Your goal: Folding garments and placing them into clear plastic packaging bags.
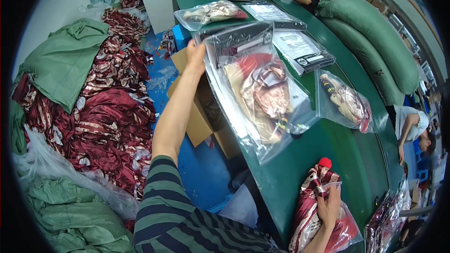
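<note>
My left hand [195, 56] is closed on the upper left edge of a clear plastic bag [225, 107], slightly blurred, above the green table [335, 145]. Beneath and through its film show a red and cream fabric item [269, 89] and black-and-white printed bags [248, 37]; which layers my fingers hold is unclear. Near the table's front edge, my right hand [329, 206] is closed on a maroon and cream satin garment [304, 215] with a red pompom [325, 163] at its top. A clear bag with red fabric [344, 232] lies against that hand.
More bagged items [344, 100] and printed bags [302, 49] lie on the table. An open cardboard box [194, 122] stands by its left side. Maroon fabric [112, 122] is heaped on the floor. Green sacks [375, 42] border the far side; two people work beyond.
</note>
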`<state>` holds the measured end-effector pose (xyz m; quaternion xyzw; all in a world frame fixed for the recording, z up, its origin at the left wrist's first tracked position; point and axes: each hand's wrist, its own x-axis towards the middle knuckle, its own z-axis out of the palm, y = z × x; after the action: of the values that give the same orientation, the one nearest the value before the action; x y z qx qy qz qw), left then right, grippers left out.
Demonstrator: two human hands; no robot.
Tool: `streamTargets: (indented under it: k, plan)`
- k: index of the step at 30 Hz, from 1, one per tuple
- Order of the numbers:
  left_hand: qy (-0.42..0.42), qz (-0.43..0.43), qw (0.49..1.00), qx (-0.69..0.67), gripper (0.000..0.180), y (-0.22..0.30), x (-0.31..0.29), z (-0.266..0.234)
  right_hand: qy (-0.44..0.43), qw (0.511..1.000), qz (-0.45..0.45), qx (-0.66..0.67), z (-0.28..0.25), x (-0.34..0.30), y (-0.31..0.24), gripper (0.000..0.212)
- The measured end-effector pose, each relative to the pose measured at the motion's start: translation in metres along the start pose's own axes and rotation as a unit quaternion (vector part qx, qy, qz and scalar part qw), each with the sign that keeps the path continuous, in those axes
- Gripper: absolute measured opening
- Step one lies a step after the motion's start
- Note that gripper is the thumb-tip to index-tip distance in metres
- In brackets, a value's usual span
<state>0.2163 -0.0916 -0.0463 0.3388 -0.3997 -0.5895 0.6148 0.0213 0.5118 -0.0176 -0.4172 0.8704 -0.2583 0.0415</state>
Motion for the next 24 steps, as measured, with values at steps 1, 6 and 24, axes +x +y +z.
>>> streamTargets:
  k: [1,6,24]
  plan:
    - [-0.006,0.000,1.000,0.000,0.030,0.017,0.003,0.009,0.001,1.000,0.003,-0.004,0.000,0.000,0.002,0.018]
    - [-0.069,0.143,0.987,0.000,0.035,0.074,0.035,0.024,0.015,1.000,-0.007,0.000,0.003,0.003,0.003,0.018]
    - [-0.019,0.312,0.950,-0.008,0.053,0.163,0.144,0.043,0.013,1.000,0.006,-0.007,0.011,0.011,-0.010,0.019]
